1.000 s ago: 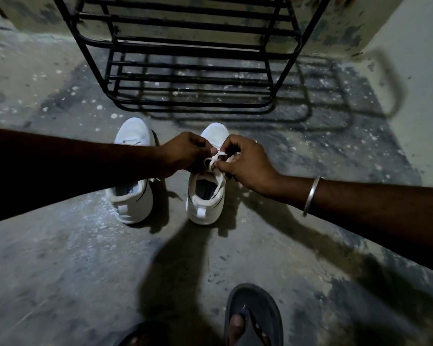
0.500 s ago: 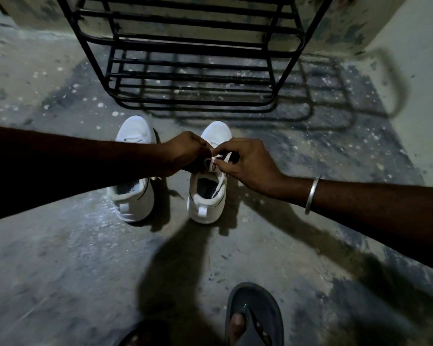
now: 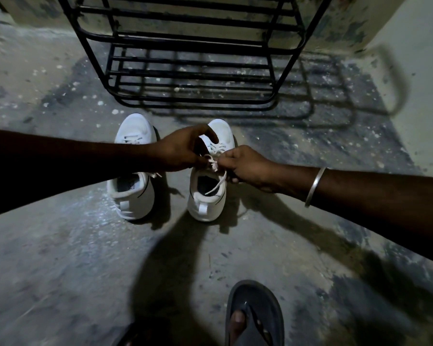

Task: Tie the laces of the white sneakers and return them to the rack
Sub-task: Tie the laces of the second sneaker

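Two white sneakers stand side by side on the concrete floor, toes toward the rack. The left sneaker (image 3: 133, 193) is partly crossed by my left forearm. Over the right sneaker (image 3: 206, 203) my two hands meet. My left hand (image 3: 180, 152) pinches the white laces (image 3: 211, 162) at the knot, index finger arched above the tongue. My right hand (image 3: 245, 167) grips the other side of the knot, and a loose lace end (image 3: 216, 184) trails from it into the shoe opening. The black metal rack (image 3: 193, 63) stands just beyond the sneakers.
A wall runs behind the rack and along the right side. My foot in a dark flip-flop (image 3: 254, 318) is at the bottom edge, with a second foot barely visible to its left. A silver bangle (image 3: 315, 187) circles my right wrist. Rough concrete floor lies all around.
My hands have drawn slightly apart on the right sneaker's laces. My left index finger has lifted, and a lace end now hangs from my right hand into the shoe.
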Available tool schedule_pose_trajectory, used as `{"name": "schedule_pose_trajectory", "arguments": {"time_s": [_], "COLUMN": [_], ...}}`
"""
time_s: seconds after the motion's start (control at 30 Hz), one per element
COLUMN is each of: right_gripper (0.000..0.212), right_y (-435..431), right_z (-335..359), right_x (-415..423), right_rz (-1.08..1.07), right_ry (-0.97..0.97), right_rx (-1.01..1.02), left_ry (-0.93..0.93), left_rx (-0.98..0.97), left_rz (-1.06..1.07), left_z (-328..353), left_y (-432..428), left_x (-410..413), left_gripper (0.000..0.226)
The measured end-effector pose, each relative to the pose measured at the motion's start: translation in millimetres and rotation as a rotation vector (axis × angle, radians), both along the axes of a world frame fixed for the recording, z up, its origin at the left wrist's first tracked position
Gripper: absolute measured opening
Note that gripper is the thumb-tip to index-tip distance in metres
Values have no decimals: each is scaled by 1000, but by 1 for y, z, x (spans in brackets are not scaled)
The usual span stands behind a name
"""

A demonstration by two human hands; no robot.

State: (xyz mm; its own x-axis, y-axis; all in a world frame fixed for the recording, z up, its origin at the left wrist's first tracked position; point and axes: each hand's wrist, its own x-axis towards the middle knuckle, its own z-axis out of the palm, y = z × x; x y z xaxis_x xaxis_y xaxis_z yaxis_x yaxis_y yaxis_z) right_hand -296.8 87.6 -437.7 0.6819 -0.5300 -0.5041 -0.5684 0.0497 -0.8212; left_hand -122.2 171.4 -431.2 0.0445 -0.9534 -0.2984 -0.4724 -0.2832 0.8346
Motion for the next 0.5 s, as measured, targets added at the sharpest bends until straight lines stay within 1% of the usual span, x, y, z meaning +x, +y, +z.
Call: {"name": "schedule_pose_trajectory", "arguments": {"time_s": [0.03,0.1,0.2,0.3,0.4,0.5], "right_gripper": [20,17,16,12,10,8], "right_y": [-1,-2,-3,-5,-7,-8], "right_z": [2,7,8,6,5,3], "right_x": [1,2,3,2,0,1], "right_rz": [-15,-37,-90,-120,-154,-189], "right_ry": [8,11,-1,-37,-74,-87], "right_rx": [93,211,328,400,406,359], "left_ry": [-62,-137,-229,-376,-363,-302], "left_rx": [-27,-73,-135,-269,-351,-325], "left_rz": [-12,-11,-7,15,4,-69], "left_z": [0,0,-1,-4,-1,4], "left_y": [0,0,3,7,14,22], "left_x": [2,3,1,2,2,-2], "left_gripper": [46,42,37,42,35,27]}}
